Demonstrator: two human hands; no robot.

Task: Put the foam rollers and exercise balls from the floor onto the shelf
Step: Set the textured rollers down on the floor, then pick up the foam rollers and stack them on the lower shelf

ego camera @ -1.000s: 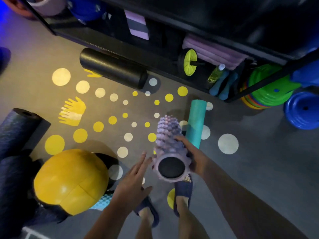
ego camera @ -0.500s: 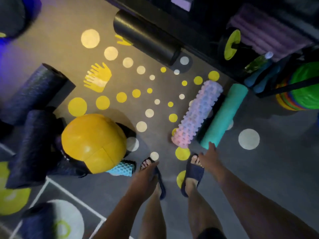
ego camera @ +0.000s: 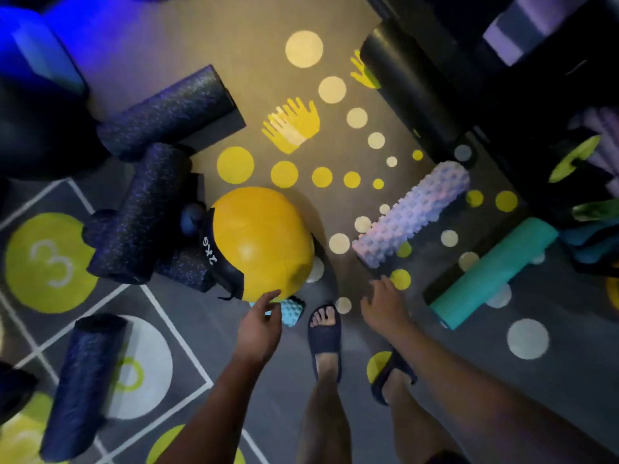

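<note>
A yellow exercise ball (ego camera: pixel 264 242) marked 2KG sits on the floor at centre. My left hand (ego camera: pixel 259 324) hovers just below it, fingers loosely spread, holding nothing. A small light-blue knobbly roller (ego camera: pixel 292 310) lies under the ball beside that hand. My right hand (ego camera: pixel 383 304) is open and empty, just short of the lilac knobbly roller (ego camera: pixel 413 212). A teal smooth roller (ego camera: pixel 492 274) lies to the right. Several dark speckled rollers (ego camera: pixel 139 216) are piled left of the ball. A black roller (ego camera: pixel 407 85) lies by the shelf (ego camera: pixel 536 95).
My feet in dark slides (ego camera: pixel 325 336) stand below the ball. A dark roller (ego camera: pixel 83 380) lies at lower left. A blue-lit large ball (ego camera: pixel 37 95) fills the upper left. The shelf holds purple mats, a yellow-green wheel (ego camera: pixel 574 157) and blue dumbbells (ego camera: pixel 589 242).
The lilac roller left my right hand and now lies on the floor by the teal one. My view has swung left. Both hands moved toward the yellow ball.
</note>
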